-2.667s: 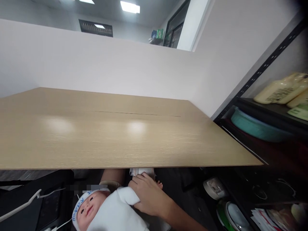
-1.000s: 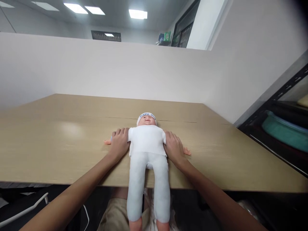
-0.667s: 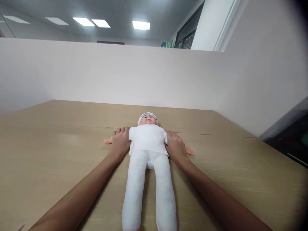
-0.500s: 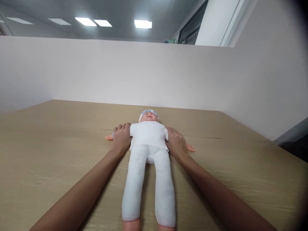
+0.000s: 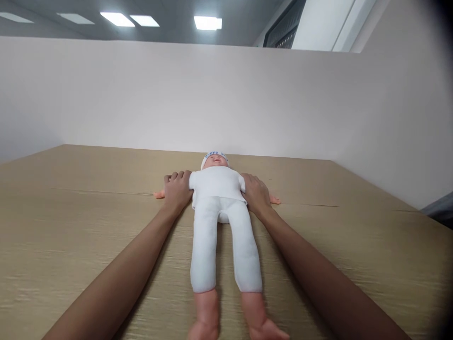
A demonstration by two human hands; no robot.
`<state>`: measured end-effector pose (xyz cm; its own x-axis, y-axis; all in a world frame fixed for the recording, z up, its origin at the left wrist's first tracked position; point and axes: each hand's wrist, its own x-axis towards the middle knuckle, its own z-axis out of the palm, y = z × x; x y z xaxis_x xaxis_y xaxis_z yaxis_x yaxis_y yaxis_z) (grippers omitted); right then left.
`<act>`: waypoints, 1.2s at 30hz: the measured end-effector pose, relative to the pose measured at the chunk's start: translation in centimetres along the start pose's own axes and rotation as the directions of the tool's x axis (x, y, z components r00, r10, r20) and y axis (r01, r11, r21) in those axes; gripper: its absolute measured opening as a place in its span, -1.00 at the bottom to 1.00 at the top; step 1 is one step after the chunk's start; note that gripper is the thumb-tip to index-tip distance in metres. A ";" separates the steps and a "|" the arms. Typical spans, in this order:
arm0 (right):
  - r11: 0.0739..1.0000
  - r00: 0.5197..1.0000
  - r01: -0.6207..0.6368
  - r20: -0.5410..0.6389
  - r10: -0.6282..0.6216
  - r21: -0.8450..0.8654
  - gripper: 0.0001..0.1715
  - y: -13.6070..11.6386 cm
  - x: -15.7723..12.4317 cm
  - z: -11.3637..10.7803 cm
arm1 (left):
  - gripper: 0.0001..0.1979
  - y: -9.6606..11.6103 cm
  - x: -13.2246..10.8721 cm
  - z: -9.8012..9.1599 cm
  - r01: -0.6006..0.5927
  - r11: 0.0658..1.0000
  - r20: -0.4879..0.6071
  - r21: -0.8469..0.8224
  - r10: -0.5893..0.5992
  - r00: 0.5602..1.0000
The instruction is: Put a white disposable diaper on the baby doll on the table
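A baby doll (image 5: 220, 183) lies on its back on a wooden table (image 5: 106, 226), its head at the far end and its bare feet toward me. White cloth covers its torso and legs, and a white cap (image 5: 213, 154) with blue lettering sits on its head. My left hand (image 5: 177, 190) is wrapped round the doll's arm on the left side, just below the sleeve. On the right side, my right hand (image 5: 256, 192) closes round the other arm. Beyond each hand a small doll hand pokes out.
A pale partition wall (image 5: 170, 94) rises behind the table and continues along the right side. Thin seams run across the tabletop. Above the partition are ceiling lights (image 5: 207, 22) and a dark-framed window (image 5: 283, 28).
The doll and both my hands sit slightly higher in view, and the doll's feet now show at the bottom. The ceiling shows less as the view tilts down. Both hands keep their hold.
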<state>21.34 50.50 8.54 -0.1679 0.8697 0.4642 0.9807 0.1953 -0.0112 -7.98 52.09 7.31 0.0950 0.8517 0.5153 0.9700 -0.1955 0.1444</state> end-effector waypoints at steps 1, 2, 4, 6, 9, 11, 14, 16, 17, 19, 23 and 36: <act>1.000 1.000 -0.002 -0.003 0.002 0.002 -0.66 0.1 0.2 0.2 | -0.67 0.0 0.3 0.1 -0.002 1.000 -0.003 -0.001 0.002 1.000; 1.000 1.000 -0.004 -0.006 0.004 0.003 -0.66 0.2 0.4 0.3 | -0.67 0.0 0.5 0.2 -0.004 1.000 -0.004 -0.003 0.004 1.000; 1.000 1.000 -0.006 -0.011 0.006 0.005 -0.65 0.3 0.6 0.5 | -0.67 -0.1 1.0 0.4 -0.007 1.000 0.000 -0.005 0.007 1.000; 1.000 1.000 0.001 -0.015 -0.001 0.003 -0.65 0.4 0.8 0.6 | -0.66 0.0 1.2 0.6 -0.007 1.000 0.006 -0.002 0.007 1.000; 1.000 0.999 0.029 -0.025 -0.029 0.003 -0.61 0.2 0.6 0.2 | -0.63 0.1 1.0 0.6 -0.006 1.000 0.009 -0.002 0.006 1.000; 0.998 0.997 0.062 -0.056 -0.061 0.019 -0.52 0.2 0.0 -0.2 | -0.58 0.0 0.5 0.3 -0.022 1.000 -0.007 -0.011 0.021 1.000; 0.985 0.973 0.157 -0.184 -0.141 0.077 -0.41 1.4 -1.9 -1.0 | -0.41 -1.5 -0.9 -0.4 -0.057 0.998 -0.056 -0.039 0.055 0.997; 0.965 0.946 0.229 -0.262 -0.190 0.128 -0.45 3.7 -3.5 -1.5 | -0.31 -3.9 -2.1 -1.0 -0.074 0.995 -0.084 -0.072 0.068 0.994; 0.954 0.939 0.252 -0.279 -0.201 0.163 -0.48 5.2 -4.4 -1.7 | -0.29 -5.4 -2.7 -1.3 -0.082 0.992 -0.092 -0.093 0.073 0.993; 0.934 0.936 0.262 -0.301 -0.184 0.244 -0.51 8.5 -6.0 -2.1 | -0.31 -8.9 -3.7 -2.0 -0.106 0.983 -0.086 -0.148 0.094 0.992; 0.926 0.978 0.133 -0.200 -0.065 0.353 -0.53 13.4 -8.1 -2.8 | -0.50 -13.9 -4.8 -3.0 -0.173 0.945 -0.040 -0.277 0.169 0.985; 0.894 0.999 0.003 -0.048 0.021 0.449 -0.54 13.8 -7.5 -2.4 | -0.50 -14.1 -4.3 -3.0 -0.146 0.957 0.007 -0.249 0.153 0.988</act>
<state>36.41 45.65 7.02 -0.1424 0.8507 0.5060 0.8307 0.3807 -0.4062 -22.72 49.76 5.59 0.2434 0.8151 0.5257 0.8591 -0.4328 0.2732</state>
